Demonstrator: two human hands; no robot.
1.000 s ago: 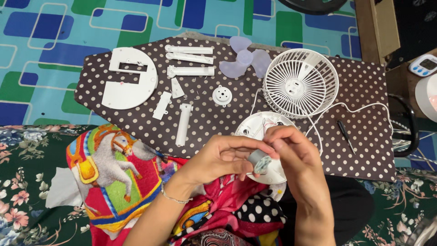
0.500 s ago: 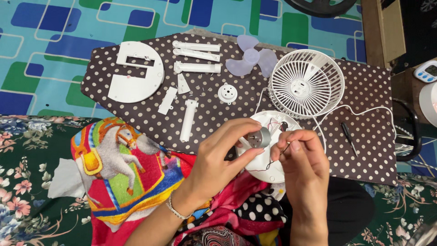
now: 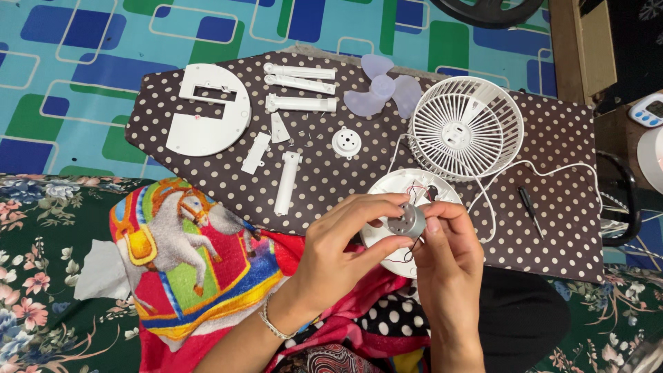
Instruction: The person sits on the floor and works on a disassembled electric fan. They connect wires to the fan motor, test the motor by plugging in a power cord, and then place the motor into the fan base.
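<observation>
While the left hand [image 3: 345, 238] and right hand [image 3: 449, 255] pinched tight around a small round motor [image 3: 406, 222] (thin wires hung from it), both stayed above the white round fan back [image 3: 387, 186].

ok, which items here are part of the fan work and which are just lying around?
In play: small motor held by left hand and right hand; round white housing; fan grille; blade; base plate; screwdriver.
Lying about: horse towel; timer.
</observation>
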